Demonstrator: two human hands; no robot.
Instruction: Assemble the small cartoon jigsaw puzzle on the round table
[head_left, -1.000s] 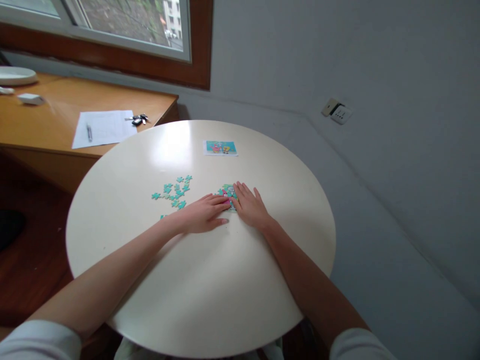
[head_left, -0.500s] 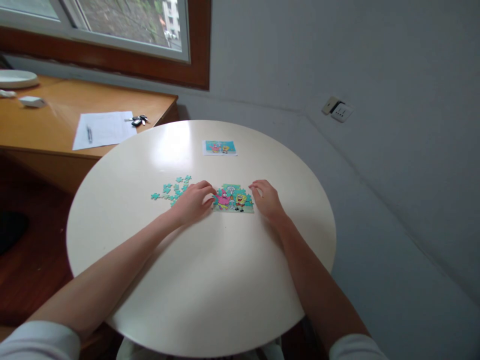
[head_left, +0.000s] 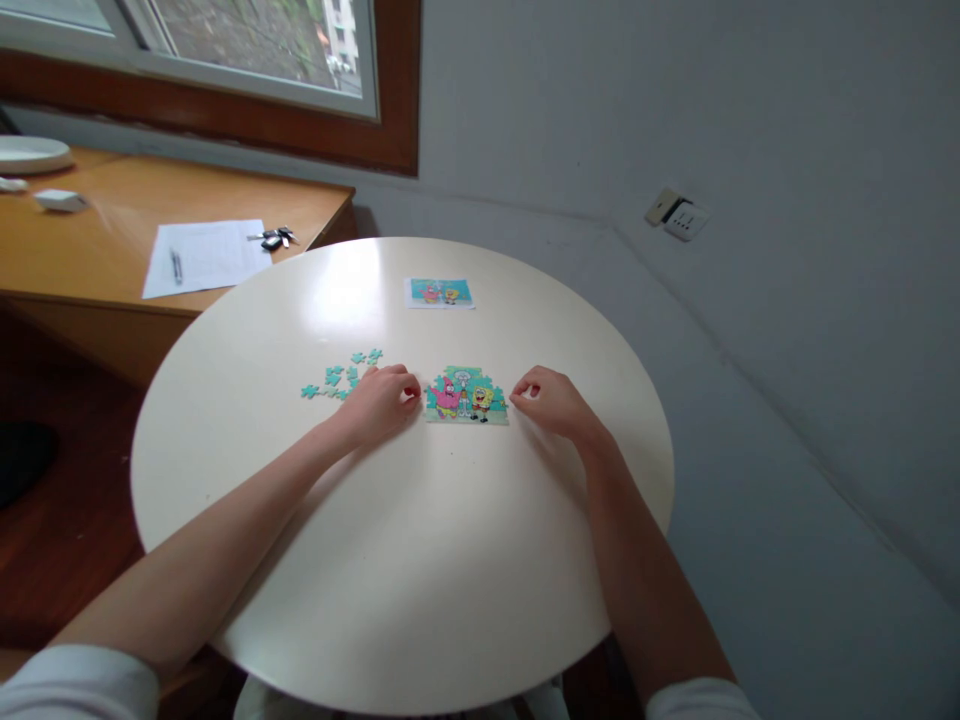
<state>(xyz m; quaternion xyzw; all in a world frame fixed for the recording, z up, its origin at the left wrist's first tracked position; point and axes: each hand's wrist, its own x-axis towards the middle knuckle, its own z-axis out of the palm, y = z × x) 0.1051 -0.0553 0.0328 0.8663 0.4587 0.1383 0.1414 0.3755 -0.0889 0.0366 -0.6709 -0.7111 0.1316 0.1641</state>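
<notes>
A partly joined jigsaw puzzle (head_left: 466, 396) lies flat on the round white table (head_left: 450, 560), showing a pink, a pale and a yellow cartoon figure on teal. My left hand (head_left: 384, 398) is just left of it, thumb and forefinger curled together into a ring. Whatever may be between those fingertips is too small to make out. At the puzzle's right edge, my right hand (head_left: 551, 400) has its thumb and forefinger pinched together, and I cannot tell if they grip anything. Loose teal puzzle pieces (head_left: 333, 376) are scattered beyond my left wrist, some partly hidden by the hand.
A small reference picture (head_left: 441, 293) of the same figures lies at the table's far side. On the wooden desk (head_left: 112, 210) at the left are a paper sheet (head_left: 214, 262), a pen (head_left: 176, 267) and keys (head_left: 274, 238). A grey wall with a socket (head_left: 684, 219) stands at right.
My right hand has shifted right and nearer to me, from the puzzle's upper right corner to its right edge, closing into a pinch. My left hand has drawn slightly left, its fingers curling in.
</notes>
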